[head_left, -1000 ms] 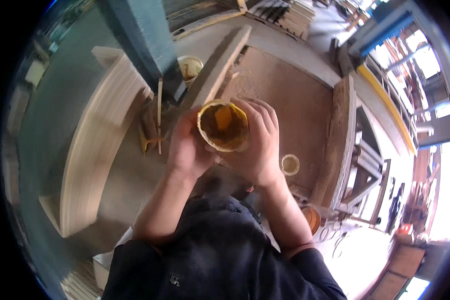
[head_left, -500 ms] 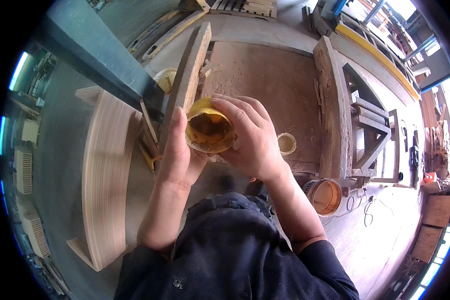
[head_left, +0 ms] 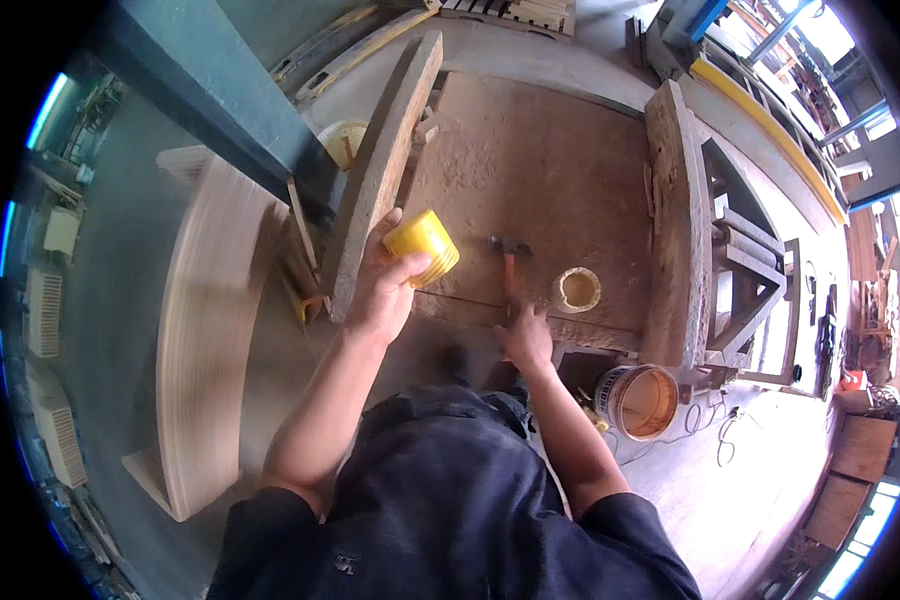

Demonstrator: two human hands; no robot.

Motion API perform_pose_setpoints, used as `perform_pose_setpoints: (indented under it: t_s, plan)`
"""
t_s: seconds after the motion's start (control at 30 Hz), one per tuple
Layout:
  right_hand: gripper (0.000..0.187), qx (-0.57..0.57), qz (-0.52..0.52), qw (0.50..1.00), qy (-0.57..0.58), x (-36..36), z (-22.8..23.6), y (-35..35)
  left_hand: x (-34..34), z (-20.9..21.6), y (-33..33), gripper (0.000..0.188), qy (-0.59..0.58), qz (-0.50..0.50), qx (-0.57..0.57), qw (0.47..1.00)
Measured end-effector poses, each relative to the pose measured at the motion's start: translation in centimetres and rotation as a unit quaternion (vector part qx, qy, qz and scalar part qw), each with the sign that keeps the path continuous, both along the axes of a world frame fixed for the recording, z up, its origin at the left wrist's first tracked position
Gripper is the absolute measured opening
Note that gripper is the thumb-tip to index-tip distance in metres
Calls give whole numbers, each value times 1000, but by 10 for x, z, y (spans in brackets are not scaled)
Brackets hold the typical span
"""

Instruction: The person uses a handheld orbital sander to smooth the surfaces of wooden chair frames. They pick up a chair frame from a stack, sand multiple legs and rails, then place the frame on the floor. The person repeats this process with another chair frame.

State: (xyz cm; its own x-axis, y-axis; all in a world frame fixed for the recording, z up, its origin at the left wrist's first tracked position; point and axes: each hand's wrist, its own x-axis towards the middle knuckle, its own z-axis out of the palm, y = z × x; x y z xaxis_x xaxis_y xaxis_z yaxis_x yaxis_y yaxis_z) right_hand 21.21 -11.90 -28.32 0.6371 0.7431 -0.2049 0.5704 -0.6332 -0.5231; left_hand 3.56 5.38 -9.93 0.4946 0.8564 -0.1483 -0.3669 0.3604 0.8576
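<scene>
My left hand [head_left: 382, 292] holds a small yellow ribbed tub [head_left: 422, 246] tilted on its side above the near left edge of a dusty brown workbench [head_left: 550, 150]. My right hand [head_left: 526, 335] rests at the bench's near edge, closed around the orange handle of a hammer [head_left: 510, 268] whose dark head lies on the bench top. A short open cream-coloured cup [head_left: 576, 289] stands on the bench just right of the hammer.
A long plank [head_left: 380, 170] leans along the bench's left side, another thick plank [head_left: 675, 220] along its right. A curved laminated wood piece [head_left: 205, 330] lies on the floor at left. An orange bucket [head_left: 642, 400] sits below the bench, near cables.
Both hands held the yellow tub together before. Now my right hand has let go and dropped to the hammer handle, while my left hand alone keeps the tub, turned sideways.
</scene>
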Motion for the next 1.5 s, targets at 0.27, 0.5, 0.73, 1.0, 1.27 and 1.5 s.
perform_pose_setpoints:
  t_s: [0.27,0.5,0.73,1.0,1.27,1.5]
  plan:
    - [22,5,-90,904,419,23,18,25,4,-143,31,71,347,40,426,835]
    - [23,59,23,983,172,-25,95,-33,19,-201,39,69,380,73,449,805]
    - [23,44,104,991,72,-41,130,10,14,-196,41,59,388,57,402,827]
    - [26,25,104,994,33,-62,84,33,15,-216,37,58,359,58,321,874]
    - [20,157,80,981,79,-62,150,52,9,-231,34,64,353,46,341,870]
    - [34,-91,127,988,11,-55,58,26,14,-248,32,60,357,68,388,847]
